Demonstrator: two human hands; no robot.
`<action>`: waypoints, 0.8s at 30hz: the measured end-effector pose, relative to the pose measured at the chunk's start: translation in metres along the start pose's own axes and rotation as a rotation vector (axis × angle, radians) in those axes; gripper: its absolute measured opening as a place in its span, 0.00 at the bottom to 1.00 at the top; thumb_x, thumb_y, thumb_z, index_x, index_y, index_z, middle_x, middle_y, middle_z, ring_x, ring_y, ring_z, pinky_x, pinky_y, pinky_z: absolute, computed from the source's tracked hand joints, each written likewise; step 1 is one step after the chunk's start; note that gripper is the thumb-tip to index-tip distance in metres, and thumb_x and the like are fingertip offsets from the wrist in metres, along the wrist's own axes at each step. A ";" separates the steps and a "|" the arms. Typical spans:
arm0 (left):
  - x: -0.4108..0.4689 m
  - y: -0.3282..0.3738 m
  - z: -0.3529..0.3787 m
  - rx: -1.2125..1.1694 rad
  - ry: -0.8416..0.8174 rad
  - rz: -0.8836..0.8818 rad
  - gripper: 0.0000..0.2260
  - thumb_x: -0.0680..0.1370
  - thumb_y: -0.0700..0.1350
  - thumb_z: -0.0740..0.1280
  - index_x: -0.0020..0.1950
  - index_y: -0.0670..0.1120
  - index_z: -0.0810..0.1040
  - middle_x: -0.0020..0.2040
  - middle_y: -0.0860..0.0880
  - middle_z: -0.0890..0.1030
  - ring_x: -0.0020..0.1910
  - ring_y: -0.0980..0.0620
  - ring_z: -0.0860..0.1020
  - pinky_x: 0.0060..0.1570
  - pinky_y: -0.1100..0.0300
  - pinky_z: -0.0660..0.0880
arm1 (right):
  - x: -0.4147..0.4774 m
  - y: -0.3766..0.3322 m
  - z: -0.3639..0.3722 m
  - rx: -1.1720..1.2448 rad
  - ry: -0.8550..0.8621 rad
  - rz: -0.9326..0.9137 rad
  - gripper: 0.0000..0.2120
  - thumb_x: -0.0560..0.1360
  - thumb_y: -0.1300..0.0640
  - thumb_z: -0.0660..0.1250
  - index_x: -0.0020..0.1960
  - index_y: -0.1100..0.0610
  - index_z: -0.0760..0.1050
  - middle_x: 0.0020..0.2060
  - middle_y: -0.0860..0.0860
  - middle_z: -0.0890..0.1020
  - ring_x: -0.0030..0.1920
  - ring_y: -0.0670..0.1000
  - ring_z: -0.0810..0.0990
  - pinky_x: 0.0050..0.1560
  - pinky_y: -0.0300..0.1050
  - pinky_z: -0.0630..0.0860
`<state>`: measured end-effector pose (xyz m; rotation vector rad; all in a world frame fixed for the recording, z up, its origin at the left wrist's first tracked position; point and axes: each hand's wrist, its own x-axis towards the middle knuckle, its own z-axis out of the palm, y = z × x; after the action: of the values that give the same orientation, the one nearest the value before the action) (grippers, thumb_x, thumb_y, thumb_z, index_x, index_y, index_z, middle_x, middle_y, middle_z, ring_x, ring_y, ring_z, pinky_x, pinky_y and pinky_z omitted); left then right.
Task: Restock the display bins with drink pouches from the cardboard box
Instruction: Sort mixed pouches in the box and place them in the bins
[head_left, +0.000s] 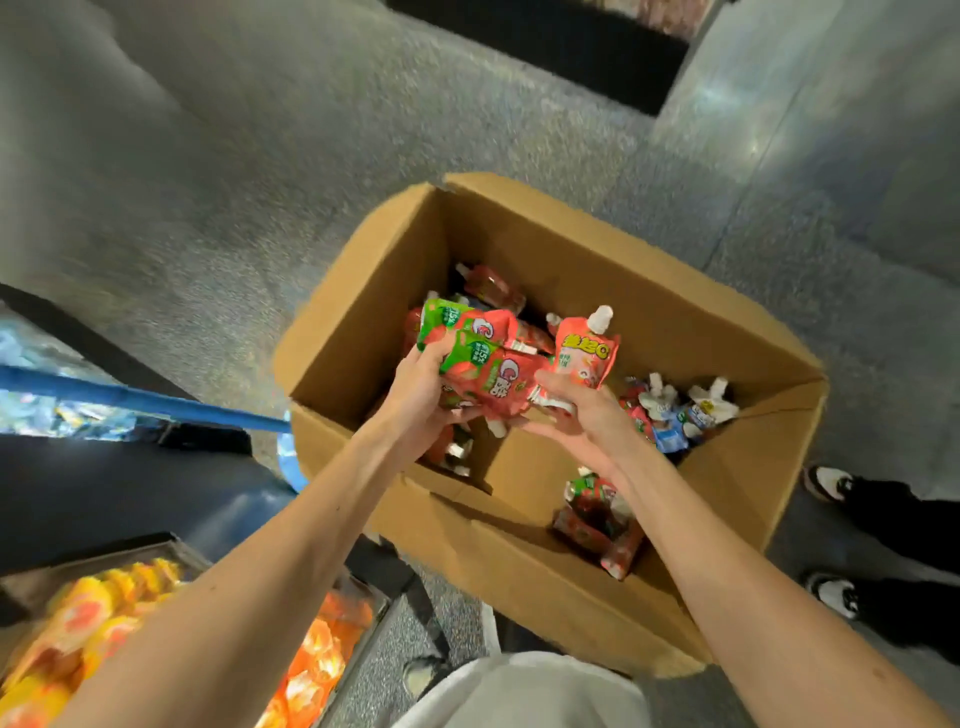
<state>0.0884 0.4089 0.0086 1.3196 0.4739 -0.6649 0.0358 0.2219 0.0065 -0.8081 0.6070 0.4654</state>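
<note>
Overhead: your left hand (418, 397) clutches a bunch of red-green pouches (488, 374); your right hand (584, 421), just beside, curls round an orange-red pouch (584, 356), cardboard box (363, 322) beneath both.

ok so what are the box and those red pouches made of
The cardboard box: brown corrugated board, matte, with creased flaps. The red drink pouches: probably flexible plastic or foil laminate, glossy and printed, since they crinkle and catch light. The white spout cap: likely hard plastic.
</note>
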 end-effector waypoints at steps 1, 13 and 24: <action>-0.017 0.008 -0.006 -0.026 -0.002 0.041 0.18 0.82 0.55 0.61 0.68 0.50 0.76 0.59 0.46 0.84 0.57 0.46 0.83 0.48 0.48 0.80 | -0.012 -0.002 0.020 -0.032 -0.024 -0.045 0.20 0.74 0.65 0.69 0.65 0.62 0.72 0.60 0.62 0.82 0.61 0.62 0.80 0.57 0.67 0.77; -0.303 0.067 -0.157 -0.191 0.178 0.582 0.21 0.79 0.53 0.63 0.70 0.46 0.73 0.62 0.43 0.81 0.56 0.44 0.81 0.50 0.46 0.80 | -0.161 0.073 0.281 -0.308 -0.323 -0.295 0.04 0.77 0.67 0.67 0.46 0.61 0.78 0.37 0.53 0.85 0.39 0.51 0.84 0.44 0.50 0.83; -0.557 0.054 -0.264 -0.521 0.510 0.938 0.14 0.80 0.46 0.63 0.65 0.47 0.76 0.54 0.42 0.85 0.48 0.45 0.85 0.38 0.48 0.82 | -0.294 0.192 0.469 -0.529 -0.961 -0.404 0.09 0.74 0.65 0.71 0.54 0.60 0.78 0.50 0.59 0.84 0.49 0.59 0.85 0.45 0.55 0.82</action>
<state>-0.2668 0.7699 0.3636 1.0333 0.3393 0.5583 -0.1453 0.6588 0.3523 -1.0496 -0.5889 0.5783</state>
